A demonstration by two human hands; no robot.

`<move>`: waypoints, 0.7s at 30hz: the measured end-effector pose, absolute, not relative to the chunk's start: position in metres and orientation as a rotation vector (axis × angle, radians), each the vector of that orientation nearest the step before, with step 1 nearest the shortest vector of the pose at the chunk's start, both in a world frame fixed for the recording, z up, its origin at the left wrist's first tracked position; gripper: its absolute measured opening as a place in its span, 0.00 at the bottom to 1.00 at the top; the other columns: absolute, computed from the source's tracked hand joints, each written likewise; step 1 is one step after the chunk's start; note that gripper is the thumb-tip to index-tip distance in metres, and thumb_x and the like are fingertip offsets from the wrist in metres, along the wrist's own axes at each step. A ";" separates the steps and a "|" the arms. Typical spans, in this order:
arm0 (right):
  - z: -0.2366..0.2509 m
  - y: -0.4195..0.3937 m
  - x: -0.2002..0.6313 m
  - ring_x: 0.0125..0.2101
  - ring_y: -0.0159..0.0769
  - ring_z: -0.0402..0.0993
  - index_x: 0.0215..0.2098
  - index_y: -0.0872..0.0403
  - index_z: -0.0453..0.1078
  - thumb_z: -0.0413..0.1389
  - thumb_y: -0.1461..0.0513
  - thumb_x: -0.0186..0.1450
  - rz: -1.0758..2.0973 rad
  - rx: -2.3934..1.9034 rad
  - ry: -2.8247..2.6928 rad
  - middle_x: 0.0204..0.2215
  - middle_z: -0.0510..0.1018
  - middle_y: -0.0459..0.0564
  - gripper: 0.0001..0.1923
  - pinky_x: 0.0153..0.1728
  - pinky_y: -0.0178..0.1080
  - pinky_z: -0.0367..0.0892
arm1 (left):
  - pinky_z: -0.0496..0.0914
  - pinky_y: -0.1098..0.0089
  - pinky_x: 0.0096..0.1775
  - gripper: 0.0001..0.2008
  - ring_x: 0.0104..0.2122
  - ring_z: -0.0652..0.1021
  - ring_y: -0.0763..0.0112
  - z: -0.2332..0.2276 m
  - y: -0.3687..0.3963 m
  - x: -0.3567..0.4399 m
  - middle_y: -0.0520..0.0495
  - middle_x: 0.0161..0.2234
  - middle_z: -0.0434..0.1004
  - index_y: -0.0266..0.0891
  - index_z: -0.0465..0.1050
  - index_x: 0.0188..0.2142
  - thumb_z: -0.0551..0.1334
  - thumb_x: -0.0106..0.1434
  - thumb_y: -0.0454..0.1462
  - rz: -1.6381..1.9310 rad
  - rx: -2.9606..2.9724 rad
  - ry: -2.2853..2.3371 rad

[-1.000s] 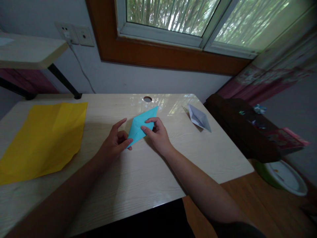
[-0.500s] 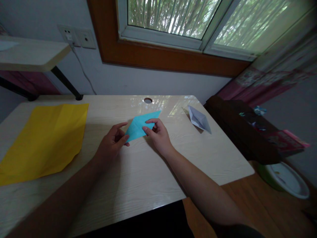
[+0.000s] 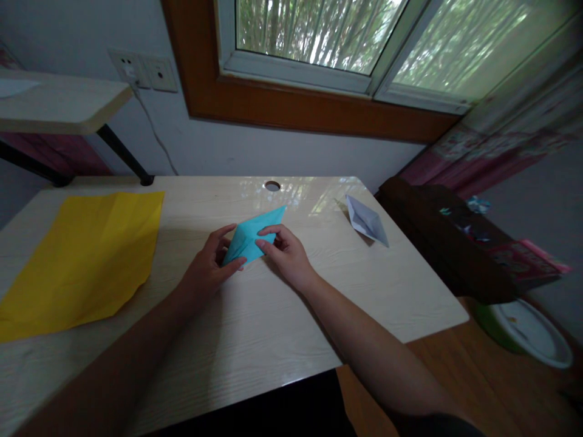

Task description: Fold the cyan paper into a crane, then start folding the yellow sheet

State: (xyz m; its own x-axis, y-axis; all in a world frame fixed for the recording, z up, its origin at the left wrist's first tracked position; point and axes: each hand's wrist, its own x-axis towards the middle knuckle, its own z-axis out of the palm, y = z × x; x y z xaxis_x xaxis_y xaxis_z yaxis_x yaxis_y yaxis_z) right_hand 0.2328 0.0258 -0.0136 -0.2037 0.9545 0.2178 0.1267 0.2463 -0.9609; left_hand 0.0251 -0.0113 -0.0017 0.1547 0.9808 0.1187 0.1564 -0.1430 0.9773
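A folded piece of light blue paper, roughly a slanted four-sided shape with creases at its lower left, is held just over the desk. My left hand grips its left end, thumb in front and fingers partly hidden behind. On the right part of the paper, my right hand pinches it with thumb and forefinger. To the right lies a folded white paper boat, tilted on its side.
A large yellow paper sheet covers the desk's left side. At the back is a round cable hole. A raised shelf on black legs stands far left. Beyond the right edge are a dark wooden cabinet and a white-and-green basin.
The blue paper has shifted slightly left and turned, its right tip now lower and further left. Both hands moved with it, and creases now show near my left thumb.
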 end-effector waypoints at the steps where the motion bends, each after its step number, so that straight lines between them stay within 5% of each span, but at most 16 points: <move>1: -0.014 0.026 0.233 0.27 0.34 0.67 0.44 0.47 0.74 0.63 0.51 0.65 1.090 -1.033 -1.562 0.28 0.74 0.43 0.13 0.30 0.37 0.64 | 0.75 0.68 0.34 0.33 0.32 0.80 0.72 -0.002 -0.011 0.025 0.55 0.37 0.73 0.48 0.59 0.63 0.69 0.61 0.37 1.108 1.500 1.164; 11: -0.013 0.030 0.235 0.34 0.34 0.70 0.46 0.48 0.73 0.56 0.51 0.71 1.016 -1.007 -1.579 0.36 0.75 0.46 0.12 0.36 0.37 0.66 | 0.79 0.65 0.37 0.27 0.33 0.82 0.70 -0.003 -0.011 0.022 0.52 0.40 0.72 0.48 0.61 0.64 0.65 0.68 0.43 1.103 1.470 1.192; 21: -0.009 0.032 0.239 0.62 0.47 0.62 0.41 0.47 0.77 0.62 0.55 0.67 0.638 -1.225 -1.502 0.59 0.61 0.55 0.07 0.50 0.48 0.72 | 0.80 0.65 0.39 0.24 0.34 0.82 0.70 -0.007 -0.010 0.021 0.52 0.41 0.72 0.50 0.63 0.62 0.62 0.69 0.44 1.047 1.563 1.296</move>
State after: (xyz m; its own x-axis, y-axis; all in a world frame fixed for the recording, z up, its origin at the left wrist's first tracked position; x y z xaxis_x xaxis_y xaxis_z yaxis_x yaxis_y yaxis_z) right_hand 0.2388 0.0321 -0.0094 0.0711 0.9208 0.3834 0.3628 0.3341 -0.8699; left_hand 0.0205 -0.0097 -0.0067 0.1200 0.9887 0.0903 0.2957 -0.1225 0.9474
